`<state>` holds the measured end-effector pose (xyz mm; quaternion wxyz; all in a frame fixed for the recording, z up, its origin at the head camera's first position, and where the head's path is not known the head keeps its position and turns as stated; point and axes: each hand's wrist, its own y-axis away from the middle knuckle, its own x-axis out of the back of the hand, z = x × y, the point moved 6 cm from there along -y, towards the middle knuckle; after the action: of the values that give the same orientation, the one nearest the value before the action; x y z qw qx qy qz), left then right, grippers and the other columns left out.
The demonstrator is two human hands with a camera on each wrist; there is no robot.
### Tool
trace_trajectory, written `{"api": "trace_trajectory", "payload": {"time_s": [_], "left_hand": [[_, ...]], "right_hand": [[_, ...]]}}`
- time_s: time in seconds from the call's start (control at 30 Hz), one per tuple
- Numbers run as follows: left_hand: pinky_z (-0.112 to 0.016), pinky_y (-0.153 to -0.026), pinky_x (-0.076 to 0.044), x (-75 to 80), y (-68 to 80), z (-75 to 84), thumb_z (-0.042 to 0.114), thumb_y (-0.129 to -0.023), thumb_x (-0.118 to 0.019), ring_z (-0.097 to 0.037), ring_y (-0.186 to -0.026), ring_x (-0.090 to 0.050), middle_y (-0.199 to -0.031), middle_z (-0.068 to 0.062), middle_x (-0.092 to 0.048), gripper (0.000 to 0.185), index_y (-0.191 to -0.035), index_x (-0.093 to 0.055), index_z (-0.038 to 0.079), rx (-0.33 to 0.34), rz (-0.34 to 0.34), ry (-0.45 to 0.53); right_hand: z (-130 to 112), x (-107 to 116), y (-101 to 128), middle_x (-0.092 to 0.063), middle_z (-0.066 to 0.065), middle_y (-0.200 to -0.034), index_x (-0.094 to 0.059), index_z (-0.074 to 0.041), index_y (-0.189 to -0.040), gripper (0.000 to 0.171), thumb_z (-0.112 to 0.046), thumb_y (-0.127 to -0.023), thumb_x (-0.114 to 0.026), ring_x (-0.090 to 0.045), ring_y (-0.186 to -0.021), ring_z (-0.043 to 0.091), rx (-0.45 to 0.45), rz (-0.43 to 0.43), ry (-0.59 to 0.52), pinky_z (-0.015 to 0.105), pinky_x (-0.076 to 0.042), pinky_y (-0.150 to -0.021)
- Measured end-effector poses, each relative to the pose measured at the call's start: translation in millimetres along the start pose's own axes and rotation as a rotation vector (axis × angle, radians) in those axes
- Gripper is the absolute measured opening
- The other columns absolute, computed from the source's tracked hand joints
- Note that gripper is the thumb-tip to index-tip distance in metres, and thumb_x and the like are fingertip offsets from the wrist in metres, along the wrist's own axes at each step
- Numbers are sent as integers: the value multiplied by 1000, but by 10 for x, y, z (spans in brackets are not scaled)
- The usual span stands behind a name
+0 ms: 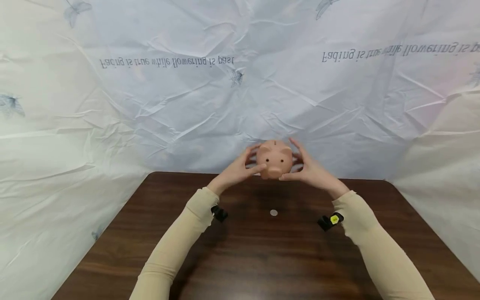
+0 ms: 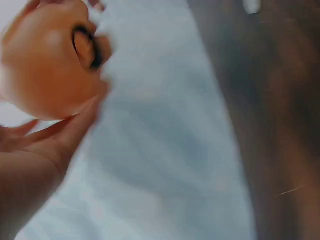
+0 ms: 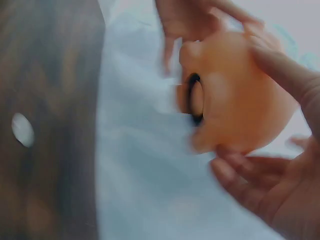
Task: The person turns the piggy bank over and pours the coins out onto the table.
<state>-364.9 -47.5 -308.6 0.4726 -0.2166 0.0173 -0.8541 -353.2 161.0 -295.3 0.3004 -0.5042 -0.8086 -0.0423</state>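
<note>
Piggy bank [image 1: 275,159], one, pink, contents not visible, held in the air above the far edge of the worktop [image 1: 240,254], left hand [image 1: 240,168] and right hand [image 1: 311,170] gripping its sides with curled fingers, one coin [image 1: 273,213] flat on the worktop below it

My head camera looked forward and down across the table [image 1: 262,258] toward its far edge, both wrist cameras sat close, blurred, sharing the piggy bank [image 1: 275,159].
</note>
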Motion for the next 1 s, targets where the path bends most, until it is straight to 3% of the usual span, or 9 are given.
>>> {"api": "trace_trajectory", "payload": {"time_s": [0.1,0.17,0.33,0.47,0.57,0.63,0.8,0.9,1.0], "left_hand": [[-36,-112,-41,55,-16,223,21,-89,-80,-17,-148,-31,-165,5,-21,97,-161,-16,32,-153,33,-10],[-38,-114,-40,57,-29,202,17,-87,-83,-18,-148,-30,-164,6,-21,101,-162,-16,31,-160,29,15],[-39,-93,-56,-84,29,-282,46,-98,-65,-16,-105,-65,-125,-1,-63,64,-150,-45,13,181,-43,51],[-33,-64,-56,-240,150,-525,67,-100,-43,-18,-63,-56,-81,-8,-63,74,-128,-64,2,387,-92,77],[-31,-62,-54,-201,133,-408,65,-100,-45,-19,-66,-62,-85,-6,-64,68,-137,-58,9,286,-24,39],[-33,-78,-58,-96,108,-222,53,-102,-55,-19,-95,-68,-114,0,-67,58,-148,-46,19,137,52,11],[-44,-115,-38,60,131,253,7,-91,-76,-18,-150,-26,-165,7,-20,97,-162,-14,31,-234,61,44],[-40,-114,-39,70,105,239,15,-89,-80,-17,-150,-26,-166,5,-20,101,-162,-13,32,-178,42,1],[-40,-107,-47,73,58,11,38,-88,-80,-20,-142,-41,-160,-1,-32,94,-161,-22,27,38,40,-56]], "right_hand": [[-221,70,23,-22,20,-163,-1,-22,-164,119,-8,-82,-86,-45,-132,42,181,103,122,54,-50,-95],[-221,45,9,-25,19,-162,-3,-18,-164,118,-11,-81,-87,-48,-130,42,182,109,136,53,-52,-94],[233,-190,7,-60,21,-130,-16,-8,-162,99,-37,-90,-78,-66,-101,41,-175,-120,-9,49,-58,-84],[506,-384,94,-68,23,-111,-32,-2,-156,80,-53,-100,-58,-68,-95,43,-368,-287,-74,53,-57,-86],[413,-369,87,-67,19,-111,-32,-8,-156,79,-51,-99,-62,-69,-92,36,-286,-204,-72,49,-58,-83],[229,-283,64,-64,14,-121,-26,-13,-159,82,-39,-96,-71,-67,-95,27,-110,-59,-51,43,-57,-82],[-283,-95,135,-42,18,-151,-26,-6,-158,95,0,-83,-82,-52,-118,31,461,272,198,43,-50,-88],[-279,-87,124,-37,23,-153,-26,-2,-157,95,1,-82,-83,-55,-113,35,477,267,246,46,-52,-86],[-35,-138,44,-36,19,-155,-22,-11,-161,100,-15,-84,-85,-60,-111,32,209,112,151,46,-55,-87]]}}
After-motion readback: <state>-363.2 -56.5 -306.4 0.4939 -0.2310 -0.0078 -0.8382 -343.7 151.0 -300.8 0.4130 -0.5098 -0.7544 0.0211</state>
